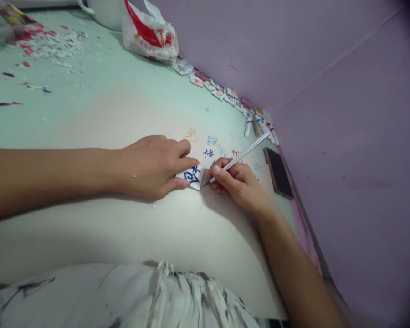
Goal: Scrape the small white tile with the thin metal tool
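Observation:
A small white rubber block point(196, 184) with thick blue character strokes lies on the tabletop. My left hand point(157, 166) rests flat-wristed from the left, its thumb and fingers gripping the block at its left side and edges. In my right hand point(234, 180), a slim silver pen-shaped craft knife point(241, 156) is pinched between thumb and fingers. Its dark pointed tip meets the block's right side or hovers just beside it; which of these I cannot tell. Orange, blue and purple handwritten characters point(210, 141) mark the table just beyond both hands.
A dark phone point(279, 173) lies near the right edge by the purple wall. Along the wall run several lettered blocks point(228, 99) and marker pens point(248, 126). A red-and-white plastic bag point(150, 36), a white mug point(105, 13) and a pile of shavings point(58, 43) sit at the back left.

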Tool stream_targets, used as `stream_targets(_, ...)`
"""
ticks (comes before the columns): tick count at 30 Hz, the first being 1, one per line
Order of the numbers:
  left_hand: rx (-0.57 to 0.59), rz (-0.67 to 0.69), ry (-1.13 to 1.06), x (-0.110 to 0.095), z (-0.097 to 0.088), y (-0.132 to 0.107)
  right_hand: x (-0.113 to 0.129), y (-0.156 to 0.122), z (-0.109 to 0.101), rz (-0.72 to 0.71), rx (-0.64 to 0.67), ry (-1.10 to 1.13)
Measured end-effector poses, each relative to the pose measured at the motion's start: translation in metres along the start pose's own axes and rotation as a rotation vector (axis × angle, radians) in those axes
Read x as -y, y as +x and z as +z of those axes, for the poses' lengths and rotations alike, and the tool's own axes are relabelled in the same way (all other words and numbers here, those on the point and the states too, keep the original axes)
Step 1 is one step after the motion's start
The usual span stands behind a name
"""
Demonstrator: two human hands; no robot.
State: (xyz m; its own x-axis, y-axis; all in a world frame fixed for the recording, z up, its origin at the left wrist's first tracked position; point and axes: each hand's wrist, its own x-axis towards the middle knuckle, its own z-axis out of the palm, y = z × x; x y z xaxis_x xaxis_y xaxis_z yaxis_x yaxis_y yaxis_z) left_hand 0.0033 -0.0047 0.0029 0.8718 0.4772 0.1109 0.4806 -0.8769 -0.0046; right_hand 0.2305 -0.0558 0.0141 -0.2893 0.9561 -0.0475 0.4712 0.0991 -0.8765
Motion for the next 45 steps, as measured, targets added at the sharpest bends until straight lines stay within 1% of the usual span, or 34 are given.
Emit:
stream_targets(12,0.008,-0.011,-0.03,0.0006,-0.0002,0.0001,-0.0005,-0.0003,-0.0006,0.006,0.0,-0.008)
stream_targets(17,-0.001,-0.009,-0.034,0.0003,0.0004,0.0002,0.0002,-0.0002,-0.0004,-0.002,0.001,-0.022)
stream_targets(24,-0.024,0.01,-0.026,0.0008,0.0011,0.0,0.0015,-0.0004,-0.0003,0.027,-0.003,-0.036)
stream_targets(45,0.01,-0.001,-0.015,0.0003,-0.0011,-0.0003,0.0006,-0.0005,-0.0004,0.023,-0.004,-0.049)
